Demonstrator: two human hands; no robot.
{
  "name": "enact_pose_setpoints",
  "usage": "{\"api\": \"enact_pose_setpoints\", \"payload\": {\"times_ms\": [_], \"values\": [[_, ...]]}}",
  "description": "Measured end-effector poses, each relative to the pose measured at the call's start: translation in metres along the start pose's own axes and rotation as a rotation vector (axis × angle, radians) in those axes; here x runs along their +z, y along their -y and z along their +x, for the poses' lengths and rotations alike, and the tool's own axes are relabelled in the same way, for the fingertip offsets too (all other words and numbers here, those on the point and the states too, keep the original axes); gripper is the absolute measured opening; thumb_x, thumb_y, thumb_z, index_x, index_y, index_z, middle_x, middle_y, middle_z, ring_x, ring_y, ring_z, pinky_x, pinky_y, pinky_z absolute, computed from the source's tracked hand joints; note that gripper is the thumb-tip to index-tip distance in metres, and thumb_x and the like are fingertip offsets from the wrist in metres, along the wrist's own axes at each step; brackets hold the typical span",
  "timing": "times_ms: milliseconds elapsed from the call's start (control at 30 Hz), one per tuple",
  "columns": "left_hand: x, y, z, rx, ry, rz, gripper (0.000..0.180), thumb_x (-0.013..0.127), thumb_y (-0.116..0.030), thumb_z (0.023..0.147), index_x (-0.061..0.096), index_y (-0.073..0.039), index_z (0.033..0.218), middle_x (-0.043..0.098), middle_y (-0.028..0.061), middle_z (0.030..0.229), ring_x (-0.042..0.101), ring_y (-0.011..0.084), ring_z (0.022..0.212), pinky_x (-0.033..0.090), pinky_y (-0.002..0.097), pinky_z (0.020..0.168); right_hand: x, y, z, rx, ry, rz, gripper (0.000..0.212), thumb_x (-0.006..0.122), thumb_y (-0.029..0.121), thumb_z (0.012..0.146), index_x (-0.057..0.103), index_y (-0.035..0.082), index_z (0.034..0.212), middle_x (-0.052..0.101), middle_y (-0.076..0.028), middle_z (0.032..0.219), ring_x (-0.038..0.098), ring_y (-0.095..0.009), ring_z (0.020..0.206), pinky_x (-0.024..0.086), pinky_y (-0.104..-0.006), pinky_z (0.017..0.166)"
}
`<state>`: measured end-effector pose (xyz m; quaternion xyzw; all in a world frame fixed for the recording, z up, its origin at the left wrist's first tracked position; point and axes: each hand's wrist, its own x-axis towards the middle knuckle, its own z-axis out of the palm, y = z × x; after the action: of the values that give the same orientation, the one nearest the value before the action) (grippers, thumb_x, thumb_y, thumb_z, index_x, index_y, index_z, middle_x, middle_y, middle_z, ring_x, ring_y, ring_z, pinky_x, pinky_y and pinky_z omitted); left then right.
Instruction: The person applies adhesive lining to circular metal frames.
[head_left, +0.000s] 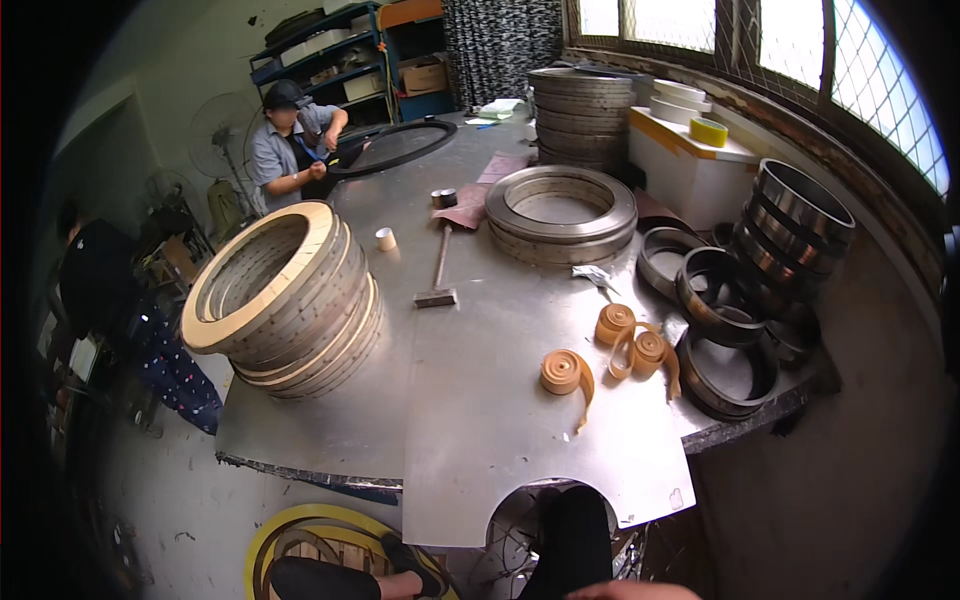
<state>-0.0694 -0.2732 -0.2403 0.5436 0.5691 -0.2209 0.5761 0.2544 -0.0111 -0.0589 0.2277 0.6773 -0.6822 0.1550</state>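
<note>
The room darkens into a black fisheye border, where a person in black (105, 270) at far left is hard to make out. Below the meshed windows (790, 45) spreads a scuffed metal table (330, 430), its right side crowded with dark steel rings (728, 385). A bright metal sheet (480, 440) juts past the near edge, the wearer's black-clad leg (575, 535) showing in its rounded notch. The right hand (638, 591) is mostly cut off at the lower border, so its grip cannot be told; the left hand is out of frame. On the sheet, beside two similar rolls (650, 347), sits a tan strip roll (560, 372), spiral upward, axis roughly upright, loose tail pointing toward the near edge.
</note>
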Motion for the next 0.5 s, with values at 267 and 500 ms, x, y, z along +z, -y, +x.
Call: {"api": "enact_pose_setpoints", "payload": {"times_ms": [267, 500], "values": [[-0.027, -0.020, -0.138, 0.064, -0.195, 0.367, 0.068, 0.048, -0.049, 0.090, 0.036, -0.010, 0.144, 0.032, 0.0175, 0.151, 0.023, 0.0364, 0.141, 0.022, 0.0484, 0.114, -0.088, 0.095, -0.036, -0.447, -0.783, -0.695, 0.037, 0.069, 0.027, 0.085, 0.062, 0.002, 0.113, 0.068, -0.011, 0.096, 0.065, -0.025, 0.089, 0.052, -0.0341, 0.076], [-0.138, -0.103, -0.191, 0.166, -0.311, -0.134, 0.057, 0.062, -0.036, 0.088, 0.049, -0.006, 0.135, 0.049, 0.0211, 0.135, 0.043, 0.0342, 0.129, 0.033, 0.0415, 0.109, -0.075, 0.061, -0.050, -0.472, -0.909, -0.838, 0.028, 0.071, 0.024, 0.079, 0.067, 0.004, 0.097, 0.065, -0.008, 0.087, 0.063, -0.027, 0.082, 0.051, -0.0384, 0.071]]}}
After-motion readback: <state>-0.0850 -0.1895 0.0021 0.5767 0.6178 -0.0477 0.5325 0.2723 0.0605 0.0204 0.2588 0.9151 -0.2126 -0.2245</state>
